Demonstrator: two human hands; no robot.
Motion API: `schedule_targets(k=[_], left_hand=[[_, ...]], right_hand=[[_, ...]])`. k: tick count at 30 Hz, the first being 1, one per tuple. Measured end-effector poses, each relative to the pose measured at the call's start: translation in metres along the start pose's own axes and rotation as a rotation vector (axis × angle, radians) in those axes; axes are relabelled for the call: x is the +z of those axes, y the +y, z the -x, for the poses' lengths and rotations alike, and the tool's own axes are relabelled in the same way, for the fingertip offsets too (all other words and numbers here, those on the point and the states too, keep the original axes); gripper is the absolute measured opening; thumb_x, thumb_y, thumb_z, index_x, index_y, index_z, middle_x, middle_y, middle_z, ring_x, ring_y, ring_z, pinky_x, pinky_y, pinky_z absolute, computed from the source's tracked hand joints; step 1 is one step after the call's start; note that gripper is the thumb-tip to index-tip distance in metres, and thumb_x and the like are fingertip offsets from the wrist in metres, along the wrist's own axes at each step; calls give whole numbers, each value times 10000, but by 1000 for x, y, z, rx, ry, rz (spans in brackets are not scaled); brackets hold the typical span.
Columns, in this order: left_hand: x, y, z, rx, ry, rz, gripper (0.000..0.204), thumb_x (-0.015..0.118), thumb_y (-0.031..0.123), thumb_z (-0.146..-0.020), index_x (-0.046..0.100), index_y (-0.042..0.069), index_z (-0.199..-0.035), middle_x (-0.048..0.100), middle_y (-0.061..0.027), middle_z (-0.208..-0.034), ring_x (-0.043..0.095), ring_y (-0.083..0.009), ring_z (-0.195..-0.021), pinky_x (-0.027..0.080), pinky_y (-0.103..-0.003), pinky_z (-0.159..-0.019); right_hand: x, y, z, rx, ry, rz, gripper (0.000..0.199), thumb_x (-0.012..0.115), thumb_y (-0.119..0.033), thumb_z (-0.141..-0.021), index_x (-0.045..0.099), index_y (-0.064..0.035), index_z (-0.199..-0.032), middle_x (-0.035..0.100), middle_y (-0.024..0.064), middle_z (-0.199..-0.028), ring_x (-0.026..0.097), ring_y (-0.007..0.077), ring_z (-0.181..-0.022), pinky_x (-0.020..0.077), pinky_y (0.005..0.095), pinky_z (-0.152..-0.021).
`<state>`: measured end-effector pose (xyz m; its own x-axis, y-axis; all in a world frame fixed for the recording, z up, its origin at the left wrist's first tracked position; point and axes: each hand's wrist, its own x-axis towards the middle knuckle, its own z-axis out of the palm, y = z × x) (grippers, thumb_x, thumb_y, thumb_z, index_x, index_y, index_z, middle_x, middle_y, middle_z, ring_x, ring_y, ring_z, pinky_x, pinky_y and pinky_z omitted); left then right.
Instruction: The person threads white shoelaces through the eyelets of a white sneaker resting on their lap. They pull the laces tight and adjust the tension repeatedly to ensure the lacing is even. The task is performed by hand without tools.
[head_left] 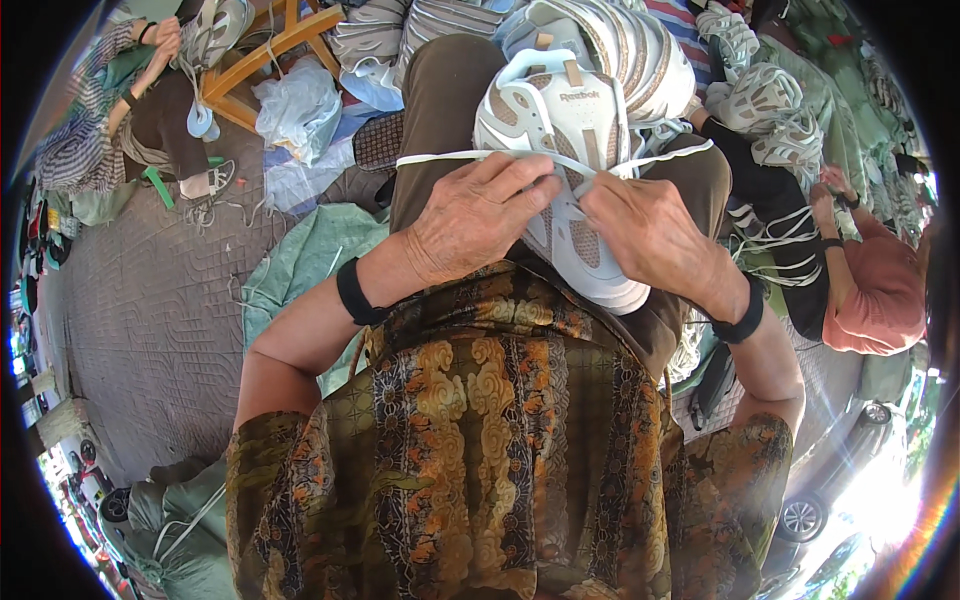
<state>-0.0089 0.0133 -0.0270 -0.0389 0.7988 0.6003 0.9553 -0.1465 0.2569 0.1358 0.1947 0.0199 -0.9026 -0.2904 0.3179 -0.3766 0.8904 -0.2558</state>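
A white and beige sneaker [581, 250] lies across my lap, its toe toward me and its padded tongue [578, 105] facing up. Over it runs a white shoelace [425, 158], with one loose end out to the left and the other out to the right. My left hand [485, 205] is closed on the lace at the left edge of the shoe. From the other side my right hand [645, 220] pinches the lace over the middle of the shoe; its fingertips are partly hidden. Both wrists wear black bands.
More white sneakers [650, 60] are stacked just beyond my knees, with others [760, 95] at the right. One person [85, 130] works at far left near a wooden stool [265, 70]; another, in a pink top [880, 280], sits at right. A green sack [300, 260] lies on the paving.
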Motion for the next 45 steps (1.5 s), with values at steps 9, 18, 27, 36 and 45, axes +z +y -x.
schedule_targets(k=[9, 18, 27, 36, 45], left_hand=[[-1, 1, 4, -61, 43, 84, 416, 621, -56, -700, 612, 33, -1106, 558, -101, -1173, 598, -284, -954, 534, -372, -775], [-17, -15, -2, -190, 182, -78, 363, 660, -7, -731, 614, 54, -1086, 584, -105, -1122, 618, -285, -957, 545, -364, -772], [-9, -24, 8, -455, 11, 171, 172, 641, 0, -821, 582, 39, -978, 632, -104, -844, 644, -236, -738, 512, -315, -609], [-48, -38, 6, -586, -133, 418, 76, 634, 49, -895, 659, 6, -953, 595, 6, -707, 528, -53, -591, 437, -220, -544], [-75, -40, 29, -673, -244, 401, 74, 623, 62, -908, 628, -1, -869, 502, 19, -622, 451, -50, -542, 391, -225, -504]], right_hand=[[-8, 6, 23, 427, 260, -140, 196, 639, 11, -825, 587, -33, -1008, 607, 128, -964, 619, 304, -717, 496, 358, -611], [9, 30, 24, 325, 293, 137, 285, 595, 74, -813, 548, -44, -1068, 580, 121, -1061, 628, 332, -770, 498, 383, -639], [6, 34, 29, 270, 270, 228, 285, 632, 16, -795, 529, -43, -1054, 570, 125, -883, 616, 330, -764, 503, 397, -634], [-9, 65, 24, 98, 338, 516, 343, 613, 26, -730, 581, -3, -1071, 622, 120, -961, 646, 301, -822, 548, 370, -692], [-2, 97, 44, 225, 234, 580, 254, 579, -3, -747, 574, -65, -993, 608, 79, -774, 618, 279, -713, 505, 374, -646]])
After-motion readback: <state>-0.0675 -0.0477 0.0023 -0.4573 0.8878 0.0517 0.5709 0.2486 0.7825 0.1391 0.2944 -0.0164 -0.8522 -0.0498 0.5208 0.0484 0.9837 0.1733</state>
